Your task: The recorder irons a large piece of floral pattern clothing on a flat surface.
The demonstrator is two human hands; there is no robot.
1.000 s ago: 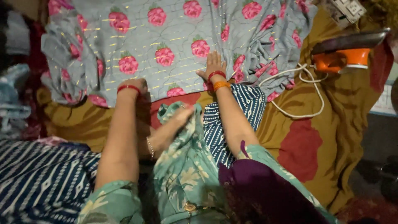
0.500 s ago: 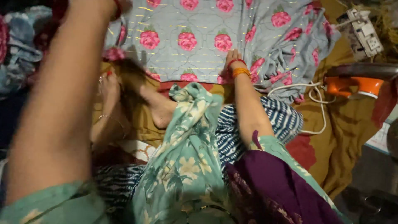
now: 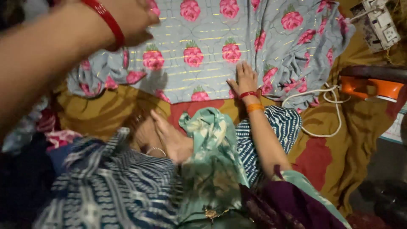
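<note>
The printed cloth [image 3: 212, 46] lies spread on the ground sheet [image 3: 339, 169]. Right of the cloth lies the iron [image 3: 371, 87]; its cord [image 3: 316, 97] coils between them. Behind the iron, at the cloth's far right corner, sits the socket board [image 3: 379, 23].

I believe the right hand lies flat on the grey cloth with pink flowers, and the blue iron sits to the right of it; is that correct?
Not quite: the iron is orange, not blue, as the head view shows. The rest holds: the right hand lies flat on the grey cloth with pink flowers, and the iron sits to the right of it.
</note>
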